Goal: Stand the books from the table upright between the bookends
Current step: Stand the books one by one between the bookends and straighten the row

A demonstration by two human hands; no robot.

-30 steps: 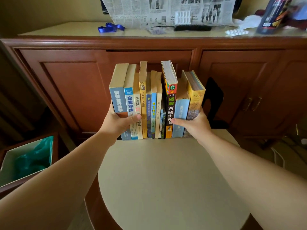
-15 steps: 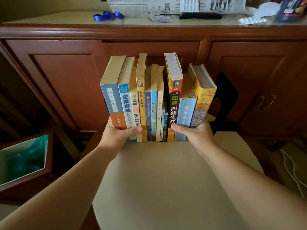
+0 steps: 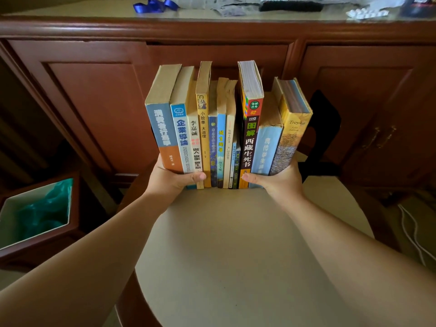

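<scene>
1. Our left hand (image 3: 171, 179) grips the row of books (image 3: 221, 135) at its left end, thumb curled across the lower spines.
2. Our right hand (image 3: 279, 181) grips the right end the same way.
3. The books stand upright, spines toward us, at the far edge of the round table (image 3: 236, 256).
4. A black bookend (image 3: 326, 119) stands just beside the rightmost book; a left one we cannot make out.

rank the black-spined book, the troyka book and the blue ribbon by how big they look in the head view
1. black-spined book
2. Troyka book, a close second, nearly alike
3. blue ribbon, much smaller, though it lies farther from the camera
</scene>
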